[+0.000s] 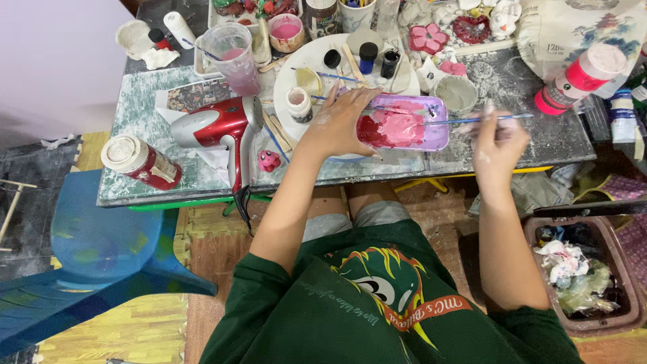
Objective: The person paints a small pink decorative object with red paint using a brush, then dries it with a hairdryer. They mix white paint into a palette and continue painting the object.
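1. One red-and-silver hair dryer [219,125].
2. One lilac rectangular plastic paint tray [404,123].
3. One round white plate [296,71].
4. Two small black-capped paint bottles [368,56], [390,63].
5. One blue plastic chair [101,249].
6. One brown waste bin [539,232].

Blurred with motion — right hand [497,145] and paintbrush [465,120]. Partly hidden under left hand [339,125] — purple paint tray [411,123]. Cut off at right edge — waste bin [586,276].
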